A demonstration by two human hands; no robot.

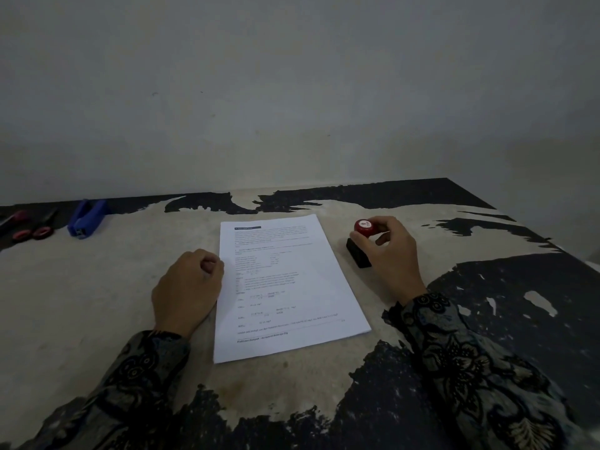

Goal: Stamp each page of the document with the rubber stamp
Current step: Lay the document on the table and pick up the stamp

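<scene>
A person is sitting at a worn desk [97,287] with a document [285,287] lying near its middle, printed side up and slightly skewed. The left hand [186,290] is resting loosely curled at the document's left edge, its fingers touching the paper but grasping nothing. The right hand [389,254] is gripping the red knob of the stamp [364,229], which is standing just beside the document's right edge, towards the far right corner of the desk; the stamp's black base [357,254] appears to be sitting on the desk. No stamp mark is visible on the top page, so the step in hand is judged to be the taking up of the stamp for the first impression. The next move is calling for a lift, a short carry leftwards over the page, and a flat, firm press on a blank area, with the left hand steadying the sheets. A stapler [86,219] and scissors [31,227] are lying at the far left edge, well apart.
</scene>
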